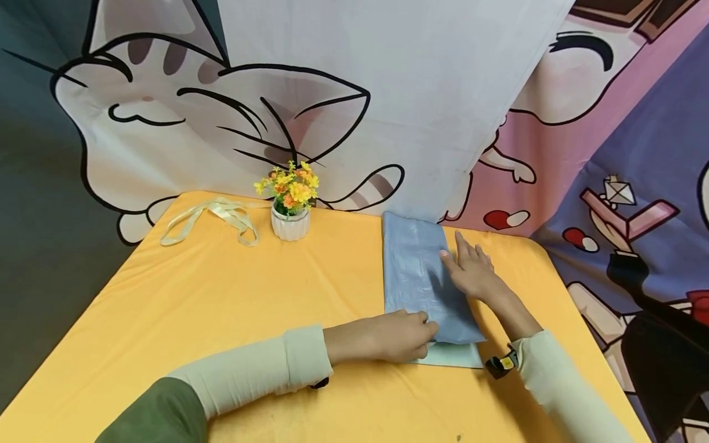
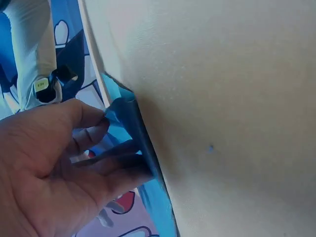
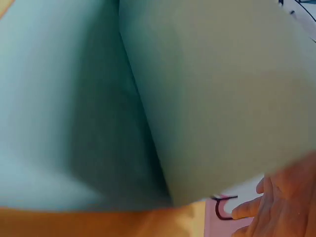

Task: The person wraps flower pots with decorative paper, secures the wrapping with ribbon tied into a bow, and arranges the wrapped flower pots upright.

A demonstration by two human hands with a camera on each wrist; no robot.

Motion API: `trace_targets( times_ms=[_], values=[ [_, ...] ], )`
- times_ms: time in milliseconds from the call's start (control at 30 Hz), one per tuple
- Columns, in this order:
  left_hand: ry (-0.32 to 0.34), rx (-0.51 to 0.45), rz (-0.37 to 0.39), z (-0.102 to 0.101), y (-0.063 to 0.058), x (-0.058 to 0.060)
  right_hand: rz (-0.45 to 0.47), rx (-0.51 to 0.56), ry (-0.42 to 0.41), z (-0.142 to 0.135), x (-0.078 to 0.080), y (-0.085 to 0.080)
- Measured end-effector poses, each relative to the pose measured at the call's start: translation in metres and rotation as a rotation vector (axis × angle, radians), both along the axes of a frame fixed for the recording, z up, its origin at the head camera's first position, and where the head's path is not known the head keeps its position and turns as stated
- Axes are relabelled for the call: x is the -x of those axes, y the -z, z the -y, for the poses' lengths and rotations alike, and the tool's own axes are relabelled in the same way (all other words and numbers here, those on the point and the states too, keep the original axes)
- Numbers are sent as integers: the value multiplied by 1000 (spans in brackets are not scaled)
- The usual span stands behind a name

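A folded blue sheet [image 1: 415, 271], shiny and creased on top, lies at the right part of the table. A pale teal layer [image 1: 451, 355] shows under its near edge. My left hand [image 1: 396, 336] pinches that near edge between thumb and fingers; in the left wrist view the hand [image 2: 64, 163] holds the blue edge [image 2: 136, 123]. Over the sheet's right edge is my right hand [image 1: 471, 267], fingers extended; whether it touches is unclear. The right wrist view is mostly filled by a pale teal surface [image 3: 44, 108] with a fold, my right hand [image 3: 284, 207] at lower right.
On the yellow-covered table [image 1: 249, 295], a white pot of yellow and orange flowers [image 1: 290, 226] stands near the back. A pale yellow ribbon [image 1: 227, 212] lies left of it. Behind hangs a cartoon-printed curtain [image 1: 432, 92].
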State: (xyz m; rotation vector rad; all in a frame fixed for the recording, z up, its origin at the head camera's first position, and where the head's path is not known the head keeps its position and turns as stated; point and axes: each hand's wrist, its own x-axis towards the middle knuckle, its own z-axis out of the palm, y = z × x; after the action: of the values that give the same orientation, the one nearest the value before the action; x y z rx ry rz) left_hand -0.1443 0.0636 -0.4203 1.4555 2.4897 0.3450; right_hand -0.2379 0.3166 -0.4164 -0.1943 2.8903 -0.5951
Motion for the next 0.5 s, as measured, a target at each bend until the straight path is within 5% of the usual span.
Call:
trace_targets(
  times_ms=[233, 500],
  values=[
    [-132, -72, 242, 5, 2, 5, 28, -11, -16, -26, -4, -9],
    [-194, -130, 307, 10, 6, 13, 38, -76, -72, -42, -16, 0]
  ],
)
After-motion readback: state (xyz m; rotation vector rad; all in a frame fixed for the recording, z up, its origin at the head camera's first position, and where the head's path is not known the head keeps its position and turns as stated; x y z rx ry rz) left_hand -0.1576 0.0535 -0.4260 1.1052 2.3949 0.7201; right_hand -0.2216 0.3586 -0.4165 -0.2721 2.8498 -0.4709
